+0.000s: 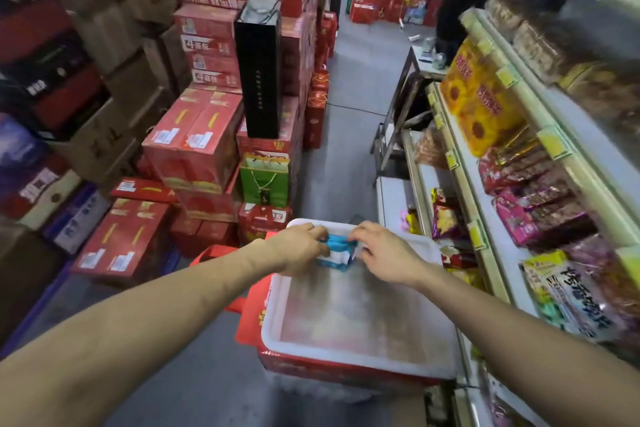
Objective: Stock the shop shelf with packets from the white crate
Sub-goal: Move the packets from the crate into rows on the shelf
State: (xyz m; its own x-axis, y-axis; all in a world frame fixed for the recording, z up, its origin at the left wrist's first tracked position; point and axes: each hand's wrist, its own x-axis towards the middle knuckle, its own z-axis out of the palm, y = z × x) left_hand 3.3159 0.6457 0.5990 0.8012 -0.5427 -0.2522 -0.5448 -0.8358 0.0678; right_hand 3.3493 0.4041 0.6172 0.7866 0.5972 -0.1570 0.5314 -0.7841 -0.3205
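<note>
Head view, single entry. White crate (pixel 346 357): translucent white plastic, low in the middle of the scene, resting on a red carton (pixel 311 369), its right side just beside the shop shelf (pixel 467 191); a red bag (pixel 251 291) hangs against its left wall. The near part of the crate floor is bare. Blue-and-white packets (pixel 337 251): a small stack at the far end of the crate, between the two hands; the count cannot be told. Left hand (pixel 301 248): reaches in from the near left over the crate's left rim, fingers curled round the left side of the stack, grasping it. Right hand (pixel 384 253): reaches in from the near right, fingers bent down onto the top right edge of the same stack, pinching it. The two hands nearly meet over the packets. Shelf stock, right side: yellow packs (pixel 478 97) on a far tier, pink packets (pixel 533 215) nearer, a white printed packet (pixel 571 295) nearest, with yellow price tags along the rails. Left side of the aisle: stacked red cartons (pixel 194 142), a tall black box (pixel 258 69) standing on them, a green gift bag (pixel 265 180) below it, and brown cardboard boxes (pixel 114 135) further left. A grey floor (pixel 353 97) runs to the far end between the stacks and the shelf.
</note>
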